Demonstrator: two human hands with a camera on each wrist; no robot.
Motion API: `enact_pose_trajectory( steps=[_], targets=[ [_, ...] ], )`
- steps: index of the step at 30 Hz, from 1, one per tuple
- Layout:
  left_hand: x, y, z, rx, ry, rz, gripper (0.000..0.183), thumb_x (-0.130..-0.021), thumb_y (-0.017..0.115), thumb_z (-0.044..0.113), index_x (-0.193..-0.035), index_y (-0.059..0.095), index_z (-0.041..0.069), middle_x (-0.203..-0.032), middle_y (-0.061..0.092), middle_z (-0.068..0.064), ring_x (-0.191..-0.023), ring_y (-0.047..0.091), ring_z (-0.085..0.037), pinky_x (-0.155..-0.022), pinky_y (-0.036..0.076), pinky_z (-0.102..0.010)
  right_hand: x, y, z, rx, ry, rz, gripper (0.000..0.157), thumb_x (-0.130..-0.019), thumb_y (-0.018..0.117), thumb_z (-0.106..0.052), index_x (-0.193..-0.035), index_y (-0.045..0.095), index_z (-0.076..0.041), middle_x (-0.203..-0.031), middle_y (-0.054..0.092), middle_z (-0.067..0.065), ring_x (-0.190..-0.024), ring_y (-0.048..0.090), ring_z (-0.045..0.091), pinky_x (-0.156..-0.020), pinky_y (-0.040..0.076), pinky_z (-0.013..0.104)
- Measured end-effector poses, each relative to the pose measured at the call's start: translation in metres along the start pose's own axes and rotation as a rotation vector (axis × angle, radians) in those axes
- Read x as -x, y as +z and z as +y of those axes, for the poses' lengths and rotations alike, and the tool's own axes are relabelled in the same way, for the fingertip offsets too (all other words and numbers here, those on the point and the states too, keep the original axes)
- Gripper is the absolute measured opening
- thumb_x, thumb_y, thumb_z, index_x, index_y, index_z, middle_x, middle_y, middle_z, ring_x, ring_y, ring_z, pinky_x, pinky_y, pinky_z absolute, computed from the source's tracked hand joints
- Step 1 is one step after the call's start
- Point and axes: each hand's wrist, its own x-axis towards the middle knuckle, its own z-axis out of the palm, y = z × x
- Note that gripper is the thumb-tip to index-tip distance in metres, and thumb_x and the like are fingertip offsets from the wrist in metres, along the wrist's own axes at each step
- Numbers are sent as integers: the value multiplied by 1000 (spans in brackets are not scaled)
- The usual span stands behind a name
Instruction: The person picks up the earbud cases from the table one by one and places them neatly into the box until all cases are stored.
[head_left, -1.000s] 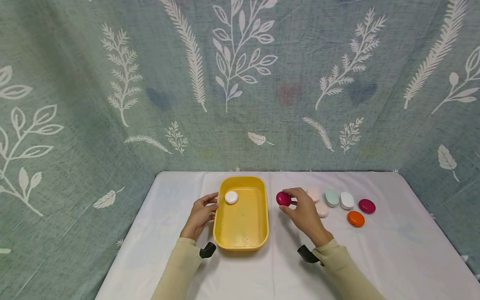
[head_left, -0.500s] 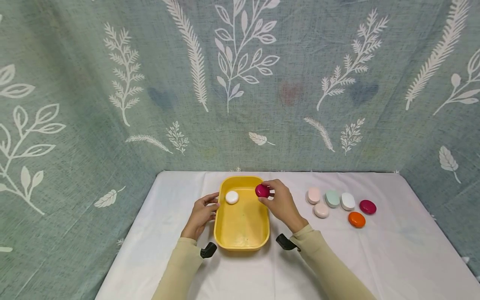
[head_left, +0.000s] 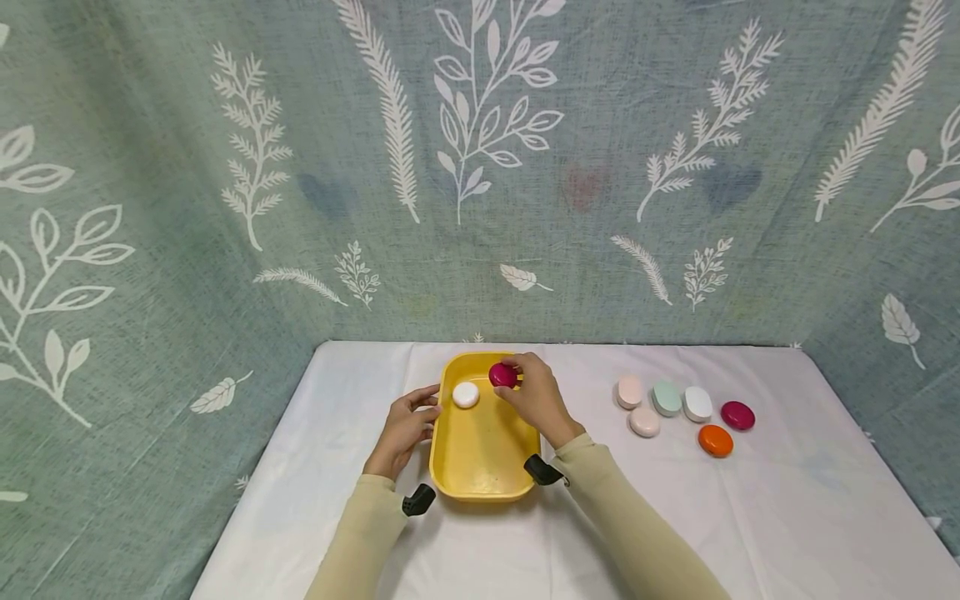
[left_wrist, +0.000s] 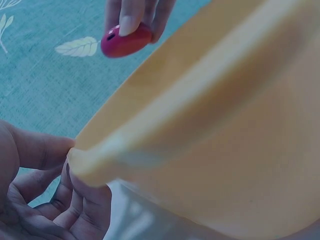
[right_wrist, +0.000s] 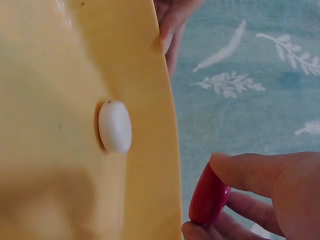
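My right hand [head_left: 542, 398] pinches a glossy crimson bar of soap [head_left: 502, 375] between thumb and fingertips, held above the far part of a yellow plastic tray [head_left: 483, 454]. In the right wrist view the crimson bar [right_wrist: 209, 197] is tilted on edge, apart from the tray wall. At the tray's left side, my left hand [head_left: 403, 432] grips the rim; the left wrist view has the thumb and fingers [left_wrist: 90, 210] closing on the rim's lip. Inside the tray, near its far left, lies a white soap bar [head_left: 466, 395].
Right of the tray, several more soap bars lie on the white cloth: two pale pink [head_left: 628, 392], a mint green [head_left: 666, 398], a white [head_left: 697, 404], a crimson [head_left: 738, 416] and an orange [head_left: 716, 441]. A green leaf-patterned curtain [head_left: 450, 275] hangs behind and beside the table.
My right hand has carried the crimson soap leftward from right of the tray to above its far part. The left hand has kept its place on the rim.
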Motion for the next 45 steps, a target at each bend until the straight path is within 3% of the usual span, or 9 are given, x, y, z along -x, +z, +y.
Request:
enact_pose_trajectory(
  steps=[8, 19, 26, 39, 45],
  targets=[
    [0, 1, 1, -11, -4, 1, 46, -103, 59, -3, -149, 58, 2, -127, 56, -22, -72, 59, -15, -58, 52, -22, -8, 14, -1, -7, 48, -3, 44, -89, 84, -2, -129, 69, 5, -124, 65, 21, -109, 66, 35, -95, 59, 44],
    [0, 0, 0, -6, 3, -1, 45, -102, 60, -3, -147, 59, 1, -123, 57, -19, -71, 59, -15, -58, 52, -22, -16, 29, 11, 5, -13, 16, 41, -87, 84, 1, -125, 71, 7, -123, 66, 22, -110, 66, 36, -95, 59, 45],
    [-2, 0, -1, -8, -5, 2, 46, -102, 60, -3, -147, 60, 3, -125, 58, -19, -71, 59, -14, -58, 52, -22, -19, 39, 18, 75, -68, 48, 40, -86, 86, 0, -123, 72, 4, -123, 66, 21, -112, 65, 35, -99, 57, 46],
    [-1, 1, 0, -5, 1, 8, 45, -102, 60, -3, -146, 60, 0, -121, 58, -18, -69, 58, -13, -57, 51, -21, -19, 42, 17, 215, -76, 32, 36, -85, 87, -1, -117, 73, 4, -115, 67, 21, -105, 66, 34, -97, 57, 45],
    [-2, 0, -1, -6, -7, 12, 45, -102, 60, -3, -147, 60, 1, -122, 58, -18, -69, 59, -14, -57, 51, -22, -18, 43, 17, 228, -59, 3, 35, -86, 85, 1, -119, 73, 5, -114, 67, 20, -101, 66, 32, -94, 58, 44]
  ],
)
